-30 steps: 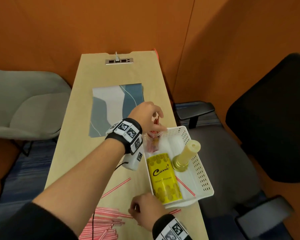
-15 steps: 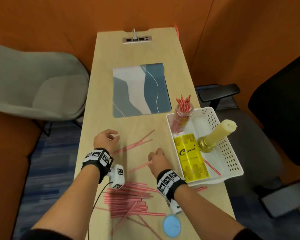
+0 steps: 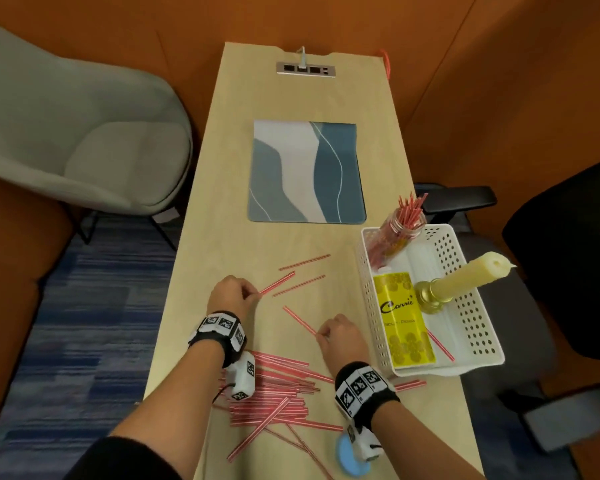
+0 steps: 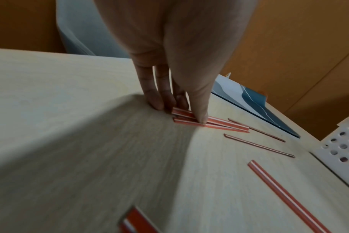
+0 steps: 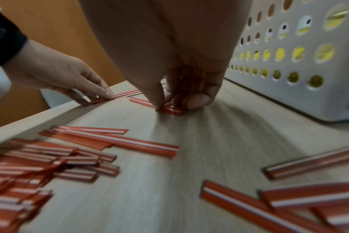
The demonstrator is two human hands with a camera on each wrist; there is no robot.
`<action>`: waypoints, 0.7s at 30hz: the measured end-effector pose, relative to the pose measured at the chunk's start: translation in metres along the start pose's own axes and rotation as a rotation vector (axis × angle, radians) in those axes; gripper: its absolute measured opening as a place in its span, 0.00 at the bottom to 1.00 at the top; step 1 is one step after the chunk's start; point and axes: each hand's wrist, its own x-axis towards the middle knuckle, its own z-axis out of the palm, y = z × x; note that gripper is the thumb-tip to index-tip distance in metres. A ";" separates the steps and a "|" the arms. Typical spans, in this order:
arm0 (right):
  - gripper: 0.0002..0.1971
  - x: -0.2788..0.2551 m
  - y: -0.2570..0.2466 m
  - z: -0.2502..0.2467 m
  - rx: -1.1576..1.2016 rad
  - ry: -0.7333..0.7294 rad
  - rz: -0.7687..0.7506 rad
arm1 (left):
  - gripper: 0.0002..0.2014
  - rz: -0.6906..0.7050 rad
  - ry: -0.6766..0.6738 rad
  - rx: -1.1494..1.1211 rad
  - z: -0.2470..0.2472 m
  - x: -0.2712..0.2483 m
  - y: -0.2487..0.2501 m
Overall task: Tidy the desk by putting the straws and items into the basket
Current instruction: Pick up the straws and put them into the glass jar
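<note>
Red-and-white striped straws (image 3: 274,389) lie scattered over the near half of the desk (image 3: 243,244), most of them in a loose heap at the head view's 6 o'clock, between the two forearms. The left hand (image 3: 231,296) pinches the near end of a pair of straws (image 4: 209,122) that runs off toward 2 o'clock; the right hand (image 3: 340,337) pinches the near end of a single straw (image 3: 298,320) slanting toward 10 o'clock. Two more loose straws (image 3: 302,271) lie at 1 o'clock of the left hand.

The white perforated basket (image 3: 465,251) sits at 3 o'clock, at the desk's right edge, holding a jar of straws (image 3: 395,233), a yellow box (image 3: 402,323), a candle on a brass holder (image 3: 465,278) and one stray straw.

The left wrist view shows fingertips (image 4: 199,115) pressed down on the pair; the right wrist view shows yellow through the basket's holes, hidden from above.
</note>
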 end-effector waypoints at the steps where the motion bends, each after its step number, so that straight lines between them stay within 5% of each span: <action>1: 0.07 -0.003 -0.001 0.000 -0.066 -0.023 -0.014 | 0.09 0.016 -0.005 0.017 -0.001 -0.001 0.000; 6: 0.12 -0.015 -0.011 -0.013 -0.258 -0.145 -0.103 | 0.07 0.070 -0.007 0.008 -0.011 -0.005 0.001; 10: 0.05 -0.017 -0.015 -0.078 0.181 -0.066 -0.034 | 0.08 0.091 -0.004 -0.040 -0.013 -0.012 0.002; 16: 0.05 -0.033 -0.008 -0.254 0.545 0.412 -0.145 | 0.07 0.273 -0.146 -0.016 0.003 -0.025 0.041; 21: 0.10 -0.015 0.012 -0.324 0.446 0.778 -0.235 | 0.15 0.355 -0.108 0.009 -0.004 -0.035 0.087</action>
